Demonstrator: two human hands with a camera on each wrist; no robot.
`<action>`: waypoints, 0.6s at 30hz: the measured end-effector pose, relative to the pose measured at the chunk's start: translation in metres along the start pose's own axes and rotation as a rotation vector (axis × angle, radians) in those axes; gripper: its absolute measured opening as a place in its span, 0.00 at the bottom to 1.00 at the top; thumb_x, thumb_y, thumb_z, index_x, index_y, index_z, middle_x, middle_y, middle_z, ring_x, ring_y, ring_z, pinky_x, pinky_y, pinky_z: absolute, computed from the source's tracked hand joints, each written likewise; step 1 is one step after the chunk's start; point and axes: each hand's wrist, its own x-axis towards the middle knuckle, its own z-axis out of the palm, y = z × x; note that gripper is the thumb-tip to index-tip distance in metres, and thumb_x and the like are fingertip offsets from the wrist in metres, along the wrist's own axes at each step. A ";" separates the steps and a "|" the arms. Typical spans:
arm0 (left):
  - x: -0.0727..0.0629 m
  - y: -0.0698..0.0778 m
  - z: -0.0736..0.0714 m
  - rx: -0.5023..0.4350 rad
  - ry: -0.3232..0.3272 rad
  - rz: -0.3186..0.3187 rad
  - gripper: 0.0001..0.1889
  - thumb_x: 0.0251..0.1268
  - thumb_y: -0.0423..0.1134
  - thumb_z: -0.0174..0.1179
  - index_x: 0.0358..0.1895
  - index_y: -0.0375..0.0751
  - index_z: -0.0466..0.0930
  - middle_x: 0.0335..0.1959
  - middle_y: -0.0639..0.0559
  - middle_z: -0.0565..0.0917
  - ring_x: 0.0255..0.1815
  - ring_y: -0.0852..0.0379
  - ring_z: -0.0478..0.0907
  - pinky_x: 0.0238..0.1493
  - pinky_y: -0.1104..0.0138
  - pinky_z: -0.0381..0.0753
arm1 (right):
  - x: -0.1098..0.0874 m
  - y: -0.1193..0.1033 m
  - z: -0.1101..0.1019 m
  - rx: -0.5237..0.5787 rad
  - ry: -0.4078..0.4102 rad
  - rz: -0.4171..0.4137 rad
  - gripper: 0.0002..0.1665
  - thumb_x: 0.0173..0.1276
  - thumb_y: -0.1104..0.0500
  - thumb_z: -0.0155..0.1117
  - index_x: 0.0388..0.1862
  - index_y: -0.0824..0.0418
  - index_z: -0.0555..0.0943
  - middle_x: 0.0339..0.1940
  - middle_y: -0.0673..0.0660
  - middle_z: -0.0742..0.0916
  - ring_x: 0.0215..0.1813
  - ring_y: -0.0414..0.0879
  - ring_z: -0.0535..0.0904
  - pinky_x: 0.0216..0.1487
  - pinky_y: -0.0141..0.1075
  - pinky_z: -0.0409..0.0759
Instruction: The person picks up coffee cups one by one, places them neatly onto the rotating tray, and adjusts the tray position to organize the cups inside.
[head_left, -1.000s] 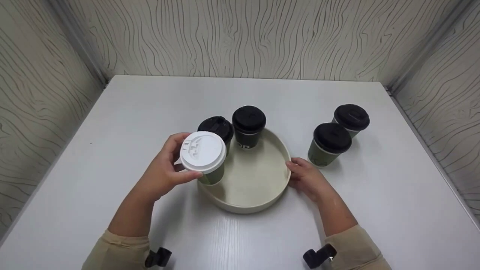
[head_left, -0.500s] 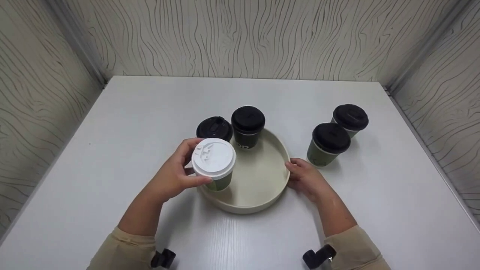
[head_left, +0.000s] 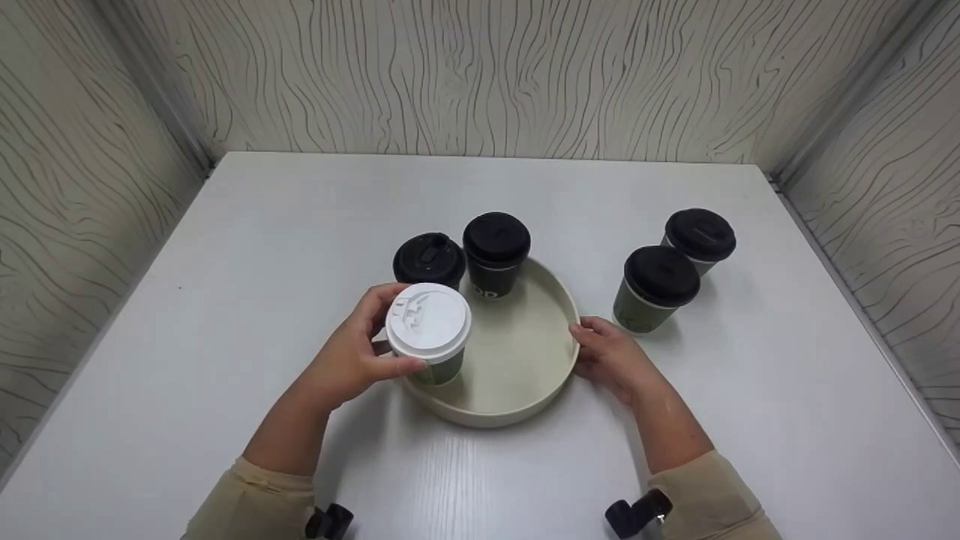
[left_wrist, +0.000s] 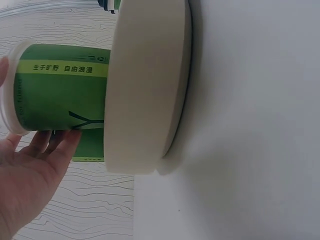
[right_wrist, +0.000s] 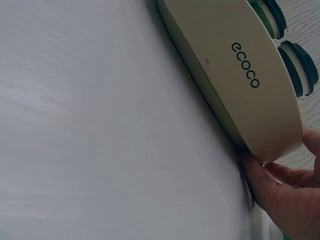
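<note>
My left hand [head_left: 360, 352] grips a green paper cup with a white lid [head_left: 429, 319], fingers and thumb around its side. This cup stands upright over the left part of a round cream tray [head_left: 517, 356]; in the left wrist view the tray's wall hides its lower end, so contact with the floor cannot be told. Two black-lidded cups are in the tray behind it, a partly hidden one [head_left: 429, 259] at left and a dark one [head_left: 496, 251] at the back. My right hand [head_left: 611, 356] pinches the tray's right rim, with fingers also under its edge in the right wrist view.
To the right of the tray, a green cup with a black lid [head_left: 658, 285] stands on the white table [head_left: 247, 240]. Another black-lidded cup [head_left: 701, 236] is just behind it. Patterned panels [head_left: 480, 82] enclose the table at the back and sides.
My left hand has carried the white-lidded cup rightward and slightly toward me, then a little lower over the tray. The right hand keeps its hold on the rim.
</note>
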 end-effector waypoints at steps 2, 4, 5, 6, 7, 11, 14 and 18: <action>0.000 -0.002 0.001 0.005 0.006 -0.002 0.43 0.37 0.33 0.74 0.61 0.51 0.61 0.59 0.51 0.70 0.59 0.53 0.66 0.55 0.53 0.71 | 0.000 0.000 0.000 -0.001 -0.002 0.001 0.30 0.70 0.56 0.52 0.62 0.73 0.58 0.45 0.61 0.79 0.44 0.47 0.79 0.47 0.38 0.77; 0.000 -0.005 0.001 0.003 0.009 0.000 0.43 0.37 0.33 0.74 0.61 0.51 0.61 0.58 0.50 0.70 0.59 0.53 0.67 0.55 0.53 0.72 | 0.000 0.000 0.000 -0.005 -0.003 -0.001 0.30 0.70 0.56 0.52 0.62 0.73 0.58 0.44 0.61 0.79 0.44 0.46 0.79 0.47 0.38 0.77; -0.001 -0.006 0.002 0.003 0.009 0.001 0.43 0.37 0.33 0.75 0.61 0.51 0.61 0.58 0.50 0.70 0.58 0.53 0.67 0.55 0.54 0.72 | 0.001 0.001 0.001 -0.004 -0.003 -0.001 0.29 0.70 0.56 0.52 0.62 0.73 0.58 0.44 0.61 0.79 0.44 0.47 0.79 0.47 0.38 0.77; -0.001 -0.006 0.002 0.002 0.009 -0.001 0.43 0.37 0.33 0.75 0.61 0.51 0.61 0.58 0.50 0.70 0.58 0.53 0.67 0.55 0.54 0.72 | 0.001 0.001 0.001 -0.005 -0.002 -0.002 0.29 0.70 0.57 0.52 0.62 0.73 0.59 0.44 0.61 0.79 0.44 0.47 0.79 0.47 0.38 0.77; -0.001 -0.007 0.003 -0.001 0.007 -0.002 0.43 0.37 0.33 0.74 0.61 0.51 0.61 0.58 0.50 0.70 0.58 0.52 0.67 0.55 0.54 0.72 | 0.001 0.001 0.000 -0.007 -0.002 -0.004 0.29 0.70 0.56 0.52 0.62 0.73 0.59 0.44 0.61 0.79 0.44 0.47 0.79 0.47 0.39 0.77; -0.002 -0.004 0.004 -0.006 0.006 -0.009 0.43 0.38 0.31 0.73 0.62 0.47 0.60 0.59 0.48 0.69 0.59 0.52 0.67 0.55 0.52 0.71 | 0.001 0.002 0.000 -0.013 0.000 -0.007 0.30 0.70 0.56 0.52 0.62 0.73 0.58 0.46 0.62 0.78 0.46 0.48 0.78 0.48 0.39 0.77; -0.003 0.004 0.006 -0.001 0.008 -0.026 0.43 0.38 0.30 0.73 0.62 0.44 0.60 0.59 0.47 0.69 0.59 0.51 0.66 0.56 0.51 0.70 | 0.001 0.002 0.000 -0.022 0.010 -0.005 0.30 0.70 0.56 0.52 0.63 0.72 0.58 0.47 0.63 0.78 0.46 0.48 0.78 0.48 0.39 0.77; -0.005 0.012 0.007 0.005 0.012 -0.043 0.43 0.37 0.29 0.73 0.62 0.43 0.60 0.59 0.47 0.69 0.59 0.50 0.66 0.56 0.50 0.70 | 0.001 0.002 0.000 -0.029 0.015 -0.002 0.30 0.70 0.56 0.52 0.63 0.72 0.58 0.47 0.63 0.78 0.45 0.47 0.79 0.48 0.39 0.77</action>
